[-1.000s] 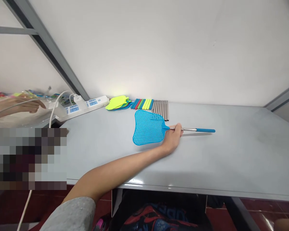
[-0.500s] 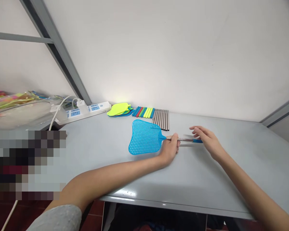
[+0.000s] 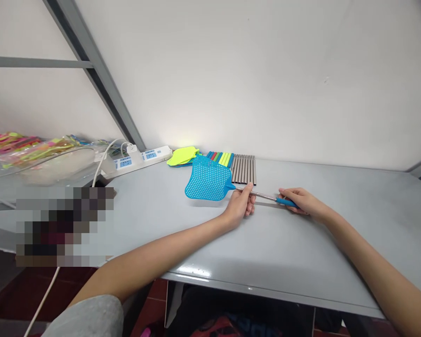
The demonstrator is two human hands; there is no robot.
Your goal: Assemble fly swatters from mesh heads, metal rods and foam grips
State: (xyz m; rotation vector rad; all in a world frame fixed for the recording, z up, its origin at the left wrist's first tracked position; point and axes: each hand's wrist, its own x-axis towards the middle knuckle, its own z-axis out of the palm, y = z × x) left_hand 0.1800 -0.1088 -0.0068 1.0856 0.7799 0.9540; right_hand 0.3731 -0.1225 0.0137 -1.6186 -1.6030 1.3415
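Observation:
A blue fly swatter (image 3: 208, 180) with a perforated head and a metal shaft is held between my two hands above the grey table. My left hand (image 3: 240, 204) is closed on the shaft just beside the head. Around the blue grip at the other end, my right hand (image 3: 300, 201) has its fingers closed. Behind the swatter lie a row of metal tubes (image 3: 243, 169), a row of coloured grips (image 3: 225, 159) in blue, red, green and yellow, and a stack of swatter heads (image 3: 183, 156) with yellow on top.
A white power strip (image 3: 143, 161) with a plugged-in cord runs along the table's back left. Plastic bags of colourful items (image 3: 38, 152) lie farther left. A pale wall (image 3: 266, 84) rises behind the grey table (image 3: 354, 224). A blurred-out patch covers the left front.
My right hand has closed round the blue grip, where its fingers were raised before. The swatter has tilted, with its grip end lower in relation to the head. The view has shifted slightly.

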